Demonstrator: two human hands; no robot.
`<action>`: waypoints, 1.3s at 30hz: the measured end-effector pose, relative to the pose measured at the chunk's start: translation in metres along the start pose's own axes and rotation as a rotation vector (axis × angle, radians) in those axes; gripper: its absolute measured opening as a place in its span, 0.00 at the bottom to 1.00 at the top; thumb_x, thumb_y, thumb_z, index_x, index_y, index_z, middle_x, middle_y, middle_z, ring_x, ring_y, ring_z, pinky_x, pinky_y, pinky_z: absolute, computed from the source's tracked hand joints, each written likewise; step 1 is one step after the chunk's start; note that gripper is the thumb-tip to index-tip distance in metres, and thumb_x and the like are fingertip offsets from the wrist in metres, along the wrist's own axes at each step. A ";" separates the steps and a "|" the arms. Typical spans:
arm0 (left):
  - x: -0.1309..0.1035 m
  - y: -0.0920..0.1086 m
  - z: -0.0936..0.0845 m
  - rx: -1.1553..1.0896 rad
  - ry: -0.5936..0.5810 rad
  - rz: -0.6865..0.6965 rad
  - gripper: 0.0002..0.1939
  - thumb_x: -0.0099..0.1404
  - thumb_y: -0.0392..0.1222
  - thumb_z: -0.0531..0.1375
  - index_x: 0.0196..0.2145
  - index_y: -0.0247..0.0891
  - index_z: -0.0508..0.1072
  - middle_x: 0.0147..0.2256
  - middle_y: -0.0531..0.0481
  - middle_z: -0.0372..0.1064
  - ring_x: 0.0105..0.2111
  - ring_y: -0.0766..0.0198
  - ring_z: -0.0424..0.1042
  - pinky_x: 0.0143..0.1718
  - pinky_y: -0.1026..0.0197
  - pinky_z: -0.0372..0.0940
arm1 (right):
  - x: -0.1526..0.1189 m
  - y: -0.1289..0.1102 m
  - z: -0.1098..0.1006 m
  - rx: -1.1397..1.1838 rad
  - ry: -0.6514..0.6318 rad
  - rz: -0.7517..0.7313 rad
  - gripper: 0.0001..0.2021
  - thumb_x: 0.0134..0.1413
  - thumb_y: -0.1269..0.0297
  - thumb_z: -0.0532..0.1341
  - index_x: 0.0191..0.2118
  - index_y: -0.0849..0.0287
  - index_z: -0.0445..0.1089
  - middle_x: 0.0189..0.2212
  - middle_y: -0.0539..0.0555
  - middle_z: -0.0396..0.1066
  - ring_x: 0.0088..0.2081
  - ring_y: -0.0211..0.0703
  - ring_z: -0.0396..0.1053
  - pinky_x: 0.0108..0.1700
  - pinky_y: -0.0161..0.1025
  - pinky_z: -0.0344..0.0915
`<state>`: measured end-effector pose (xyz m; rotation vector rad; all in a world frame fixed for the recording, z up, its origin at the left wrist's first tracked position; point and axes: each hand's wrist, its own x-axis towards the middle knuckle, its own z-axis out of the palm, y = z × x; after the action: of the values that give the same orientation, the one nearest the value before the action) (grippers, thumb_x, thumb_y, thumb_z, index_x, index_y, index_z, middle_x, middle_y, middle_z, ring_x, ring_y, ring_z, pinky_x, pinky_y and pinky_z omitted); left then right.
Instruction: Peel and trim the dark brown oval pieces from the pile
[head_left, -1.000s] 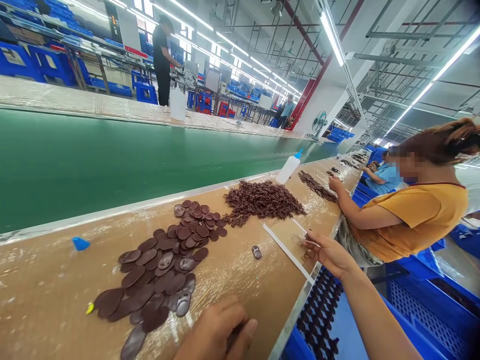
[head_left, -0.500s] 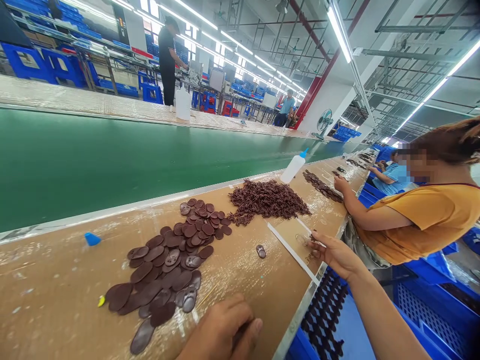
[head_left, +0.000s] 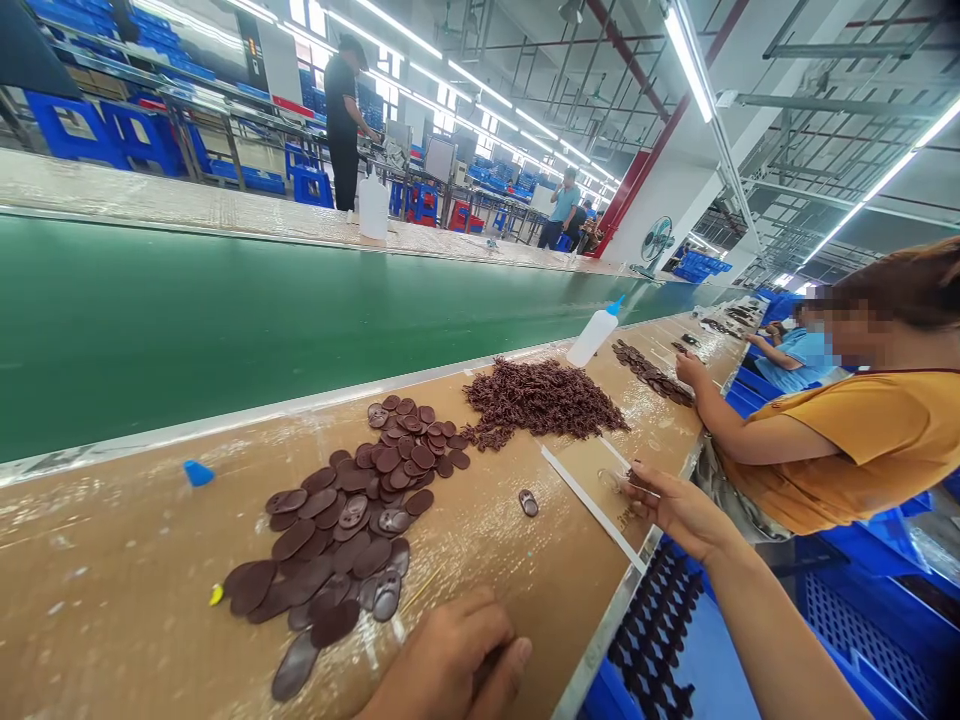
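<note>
My left hand (head_left: 457,655) rests at the table's near edge, fingers curled and thumb close to them; whatever may be inside is hidden. Farther right, my right hand (head_left: 679,505) is raised at the table's edge, its fingers pinched around something small and dark, too small to name. Just left of those fingertips is a clear round item (head_left: 611,480). Between my hands lies a single small dark brown oval piece (head_left: 529,502). Many flat brown ovals (head_left: 367,555) are heaped left of it. Behind it sits a pile of thin, twisted brown pieces (head_left: 544,400).
A white squeeze bottle (head_left: 592,340) with a blue tip stands beyond the pile. A blue cap (head_left: 198,473) lies at left. A green conveyor belt (head_left: 225,320) runs behind the table. A co-worker in an orange shirt (head_left: 862,430) sits at right, above blue crates (head_left: 862,600).
The view has shifted slightly, so the table's things appear a little farther right. Both hands keep nearly the same pose. A distant person in blue now has a hand raised toward the head.
</note>
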<state>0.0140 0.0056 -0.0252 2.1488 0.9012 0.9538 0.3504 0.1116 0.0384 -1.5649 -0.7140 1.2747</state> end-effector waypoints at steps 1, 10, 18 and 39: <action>0.000 0.000 0.000 0.000 0.000 -0.002 0.13 0.68 0.37 0.52 0.25 0.40 0.62 0.25 0.52 0.66 0.26 0.67 0.67 0.27 0.68 0.60 | 0.000 0.000 0.000 -0.002 -0.004 0.000 0.02 0.55 0.71 0.67 0.31 0.61 0.77 0.25 0.53 0.77 0.28 0.38 0.75 0.26 0.29 0.73; 0.000 -0.001 -0.002 -0.023 -0.011 -0.014 0.13 0.69 0.37 0.51 0.25 0.40 0.60 0.25 0.52 0.65 0.26 0.67 0.67 0.27 0.67 0.60 | -0.001 0.001 -0.001 0.002 -0.024 0.004 0.01 0.55 0.71 0.67 0.32 0.61 0.77 0.25 0.54 0.77 0.27 0.38 0.75 0.26 0.29 0.73; -0.005 -0.012 0.016 -0.063 0.077 -0.001 0.13 0.69 0.40 0.50 0.25 0.40 0.57 0.24 0.54 0.61 0.25 0.68 0.63 0.25 0.66 0.55 | -0.004 -0.001 0.001 0.020 0.005 -0.005 0.01 0.53 0.71 0.69 0.33 0.61 0.77 0.26 0.52 0.77 0.28 0.38 0.75 0.26 0.29 0.73; -0.003 -0.009 0.011 -0.055 0.062 0.008 0.10 0.67 0.37 0.51 0.26 0.41 0.61 0.25 0.53 0.64 0.25 0.67 0.65 0.26 0.66 0.57 | -0.012 -0.006 0.005 0.088 0.045 -0.036 0.03 0.49 0.70 0.71 0.31 0.59 0.77 0.28 0.52 0.77 0.27 0.38 0.74 0.25 0.29 0.72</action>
<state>0.0183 0.0058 -0.0385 2.0883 0.8863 1.0427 0.3431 0.1044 0.0488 -1.4984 -0.6464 1.2249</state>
